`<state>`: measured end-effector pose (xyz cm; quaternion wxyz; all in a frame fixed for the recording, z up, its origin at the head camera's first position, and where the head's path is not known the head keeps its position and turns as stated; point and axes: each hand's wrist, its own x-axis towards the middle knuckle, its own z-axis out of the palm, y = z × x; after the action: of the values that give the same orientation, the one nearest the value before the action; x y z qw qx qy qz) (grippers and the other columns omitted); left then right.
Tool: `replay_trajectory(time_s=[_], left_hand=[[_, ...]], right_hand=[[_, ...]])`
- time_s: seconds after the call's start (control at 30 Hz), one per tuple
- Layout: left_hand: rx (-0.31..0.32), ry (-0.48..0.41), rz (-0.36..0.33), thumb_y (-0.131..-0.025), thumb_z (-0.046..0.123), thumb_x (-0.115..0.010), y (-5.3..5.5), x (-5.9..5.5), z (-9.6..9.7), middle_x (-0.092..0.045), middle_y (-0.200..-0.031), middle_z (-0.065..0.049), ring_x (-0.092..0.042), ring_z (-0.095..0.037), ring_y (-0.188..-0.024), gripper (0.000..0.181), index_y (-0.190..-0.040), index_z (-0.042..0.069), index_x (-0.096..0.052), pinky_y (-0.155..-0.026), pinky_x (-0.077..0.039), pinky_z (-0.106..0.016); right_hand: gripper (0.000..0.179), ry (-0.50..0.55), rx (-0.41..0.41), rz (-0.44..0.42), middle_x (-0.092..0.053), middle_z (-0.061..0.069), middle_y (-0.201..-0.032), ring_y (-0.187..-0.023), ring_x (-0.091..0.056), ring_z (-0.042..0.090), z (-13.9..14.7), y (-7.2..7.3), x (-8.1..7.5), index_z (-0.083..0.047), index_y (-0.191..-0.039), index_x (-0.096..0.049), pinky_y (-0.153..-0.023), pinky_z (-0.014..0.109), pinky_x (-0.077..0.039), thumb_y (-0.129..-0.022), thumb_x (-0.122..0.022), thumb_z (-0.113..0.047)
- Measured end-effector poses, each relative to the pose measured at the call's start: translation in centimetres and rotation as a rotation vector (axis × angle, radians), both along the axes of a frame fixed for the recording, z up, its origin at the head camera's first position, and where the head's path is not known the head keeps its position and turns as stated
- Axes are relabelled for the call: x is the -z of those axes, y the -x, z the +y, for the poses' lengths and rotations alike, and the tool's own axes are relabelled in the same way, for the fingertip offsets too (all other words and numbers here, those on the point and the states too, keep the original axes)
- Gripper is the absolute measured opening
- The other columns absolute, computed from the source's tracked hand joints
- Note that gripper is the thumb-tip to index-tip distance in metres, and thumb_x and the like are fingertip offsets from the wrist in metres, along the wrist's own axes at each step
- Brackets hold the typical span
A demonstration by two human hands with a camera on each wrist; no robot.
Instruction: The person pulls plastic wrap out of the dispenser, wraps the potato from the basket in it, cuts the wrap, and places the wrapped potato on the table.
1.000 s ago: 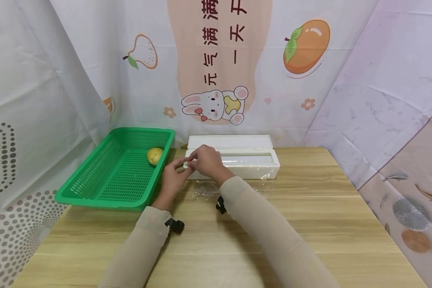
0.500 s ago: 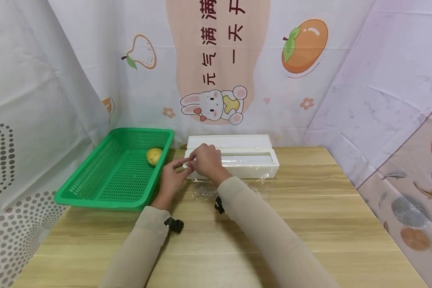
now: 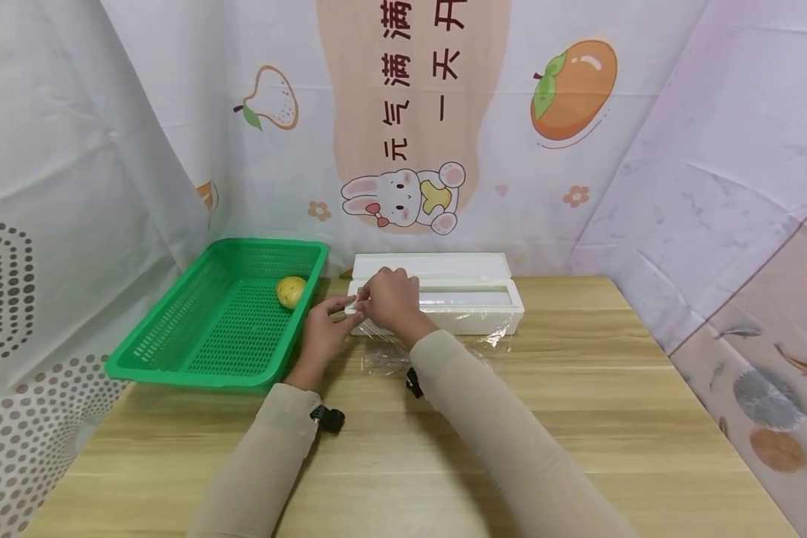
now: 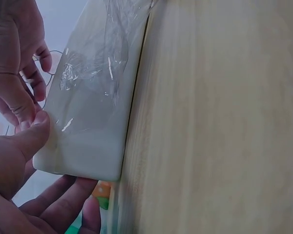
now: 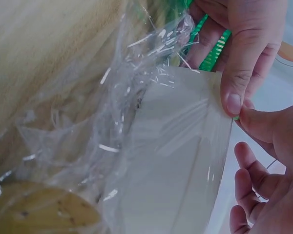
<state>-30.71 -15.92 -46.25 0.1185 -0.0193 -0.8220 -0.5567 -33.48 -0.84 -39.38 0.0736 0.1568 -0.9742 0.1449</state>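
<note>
A white cling film dispenser box (image 3: 471, 321) stands at the back of the table, its lid (image 3: 437, 265) raised. Clear cling film (image 5: 107, 112) hangs over its front and lies crumpled on the table. My left hand (image 3: 323, 332) holds the box's left end, thumb on the top edge and fingers against the end. My right hand (image 3: 391, 300) meets the left thumb at that corner. Its thumb and index finger pinch a small green slider (image 5: 236, 117), mostly hidden by the fingertips. The right wrist view also has a yellow-brown, dark-spotted rounded thing (image 5: 39, 209) behind film.
A green plastic basket (image 3: 164, 373) stands left of the box, close to the left hand. One yellow potato (image 3: 291, 292) sits inside against its right wall. Printed curtains (image 3: 545, 217) hang behind and beside the wooden table (image 3: 578, 418).
My right fingertips have lifted slightly and shifted a little right at the box's left corner, and the film there looks more wrinkled. My left hand stays in place; the head view shifts slightly.
</note>
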Motion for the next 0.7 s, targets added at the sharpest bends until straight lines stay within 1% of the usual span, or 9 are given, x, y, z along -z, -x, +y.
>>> replay_trajectory(time_s=[0.27,0.5,0.7], left_hand=[[-0.005,0.018,0.003,-0.090,0.022,-0.083,0.0,-0.3,0.2,-0.067,-0.135,-0.017,-0.061,-0.032,-0.130,0.043,-0.129,0.008,-0.071,-0.100,-0.056,-0.048],[-0.013,0.033,-0.006,-0.089,0.026,-0.083,0.0,-0.2,0.0,-0.067,-0.136,-0.016,-0.062,-0.029,-0.128,0.044,-0.129,0.009,-0.071,-0.097,-0.057,-0.046],[-0.016,0.034,-0.019,-0.088,0.027,-0.084,0.0,-0.2,0.2,-0.067,-0.136,-0.016,-0.062,-0.030,-0.128,0.046,-0.129,0.010,-0.071,-0.098,-0.057,-0.046]], right_hand=[[0.008,-0.024,-0.007,0.014,-0.065,-0.007,-0.106,-0.100,-0.053,0.023,0.8,0.0,-0.2,-0.038,-0.088,-0.082,-0.089,0.048,-0.043,-0.091,-0.078,-0.044],[0.010,-0.047,-0.011,-0.008,-0.065,-0.005,-0.110,-0.103,-0.054,0.025,1.8,-0.2,-0.6,-0.038,-0.089,-0.082,-0.090,0.049,-0.043,-0.092,-0.077,-0.046],[0.011,-0.049,0.004,-0.017,-0.067,-0.006,-0.112,-0.101,-0.055,0.024,3.0,-0.2,-0.4,-0.038,-0.089,-0.082,-0.089,0.049,-0.044,-0.092,-0.077,-0.047]])
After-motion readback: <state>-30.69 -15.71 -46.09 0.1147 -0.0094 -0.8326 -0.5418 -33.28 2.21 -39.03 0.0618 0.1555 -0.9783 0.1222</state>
